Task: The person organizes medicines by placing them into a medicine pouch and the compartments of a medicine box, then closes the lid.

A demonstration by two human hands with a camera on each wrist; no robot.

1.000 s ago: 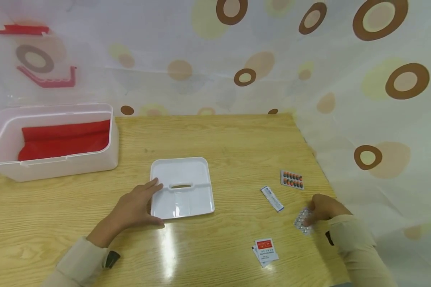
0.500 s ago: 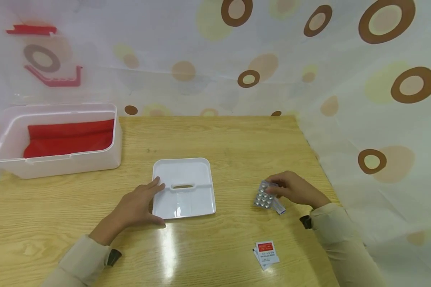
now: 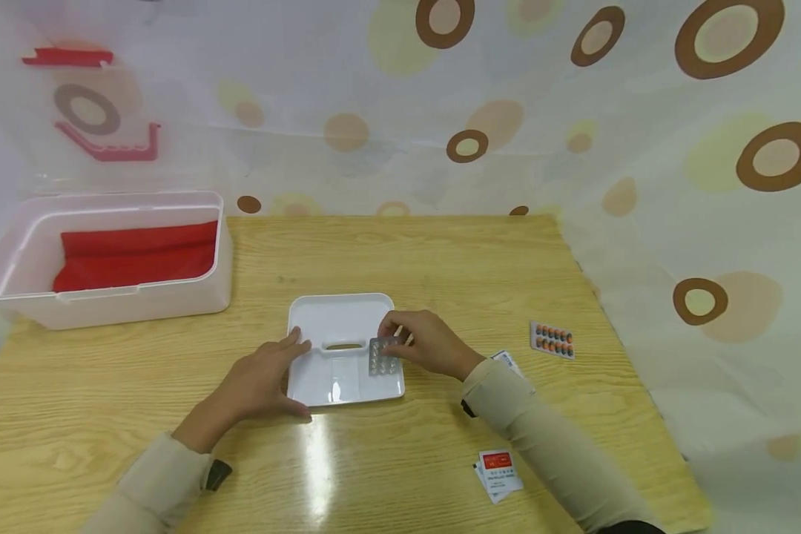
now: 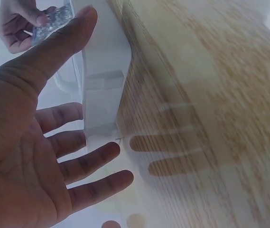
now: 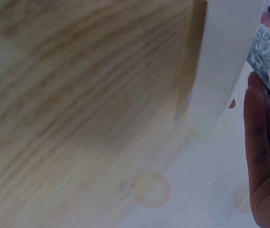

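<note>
A white divided tray (image 3: 339, 316) with a slotted handle in its middle stands on the wooden table. At its left side rests my left hand (image 3: 256, 378), fingers straight and spread; in the left wrist view some fingertips touch the tray's outer wall (image 4: 104, 85). My right hand (image 3: 430, 345) pinches a silver blister pack (image 3: 379, 362) of clear round bubbles over the tray's right part. The right wrist view shows the blister pack (image 5: 266, 54) between thumb and fingers, above the tray's side wall (image 5: 225, 57). Whether the pack touches the tray I cannot tell.
Right of the tray lie an orange-and-green capsule blister pack (image 3: 552, 340) and a narrow white-and-blue packet (image 3: 507, 361), partly under the right sleeve. Two small overlapping sachets (image 3: 500, 475) lie nearer the front. A white bin (image 3: 140, 298) with red cloth (image 3: 140, 256) stands at the back left.
My right hand picked up the silver blister pack at the table's right and carried it left to above the tray. The left hand has stayed by the tray's left side.
</note>
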